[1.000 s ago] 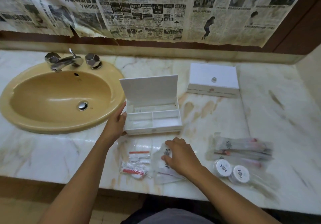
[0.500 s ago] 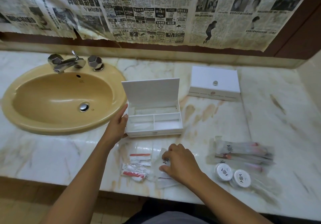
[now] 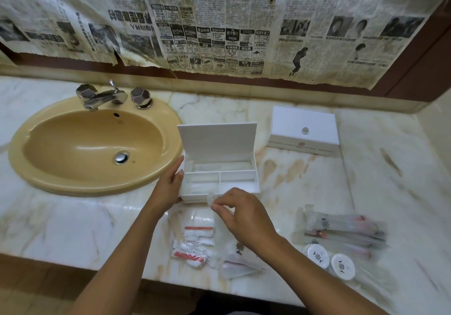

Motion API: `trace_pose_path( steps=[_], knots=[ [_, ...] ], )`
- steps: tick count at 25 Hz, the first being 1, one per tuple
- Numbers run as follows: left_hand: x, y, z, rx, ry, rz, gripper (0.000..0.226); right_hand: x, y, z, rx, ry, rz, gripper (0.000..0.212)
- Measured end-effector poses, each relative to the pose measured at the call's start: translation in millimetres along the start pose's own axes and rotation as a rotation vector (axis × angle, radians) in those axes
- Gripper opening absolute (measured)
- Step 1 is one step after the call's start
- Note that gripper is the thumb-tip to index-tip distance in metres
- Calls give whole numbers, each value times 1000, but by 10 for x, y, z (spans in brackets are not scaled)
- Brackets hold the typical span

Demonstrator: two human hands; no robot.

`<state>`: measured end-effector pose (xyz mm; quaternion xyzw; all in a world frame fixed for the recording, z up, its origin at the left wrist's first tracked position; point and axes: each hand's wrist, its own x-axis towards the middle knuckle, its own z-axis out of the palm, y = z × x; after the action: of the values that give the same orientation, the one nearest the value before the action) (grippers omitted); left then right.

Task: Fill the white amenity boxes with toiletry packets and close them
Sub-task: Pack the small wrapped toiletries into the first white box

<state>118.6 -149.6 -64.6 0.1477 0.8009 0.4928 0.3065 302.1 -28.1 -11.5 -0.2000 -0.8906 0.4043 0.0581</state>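
Note:
An open white amenity box stands on the marble counter with its lid upright and three compartments showing. My left hand holds its left wall, thumb on the front corner. My right hand pinches the top of a clear toiletry packet just in front of the box; the packet hangs down under my wrist. More clear packets with red and white items lie in front of the box. A second white amenity box sits shut at the back right.
A yellow sink with a chrome tap is at the left. Long clear packets and two round white packets lie at the right front. Newspaper covers the wall behind. The counter's front edge runs close below the packets.
My right hand lifted a clear packet off the counter and carried it up toward the open box's front. My left hand stayed on the box.

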Motion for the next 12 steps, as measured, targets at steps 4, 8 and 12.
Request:
trace_pose_path(
  steps=[4,8,12],
  knots=[
    [-38,50,15,-3,10,-8,42,401,-250,-43,-32,141,-151,18],
    [-67,104,17,-18,-1,-22,44,781,-263,150,-308,99,-283,21],
    [-84,119,-2,-33,-14,-15,42,919,-210,332,-512,-121,-255,26]
  ],
)
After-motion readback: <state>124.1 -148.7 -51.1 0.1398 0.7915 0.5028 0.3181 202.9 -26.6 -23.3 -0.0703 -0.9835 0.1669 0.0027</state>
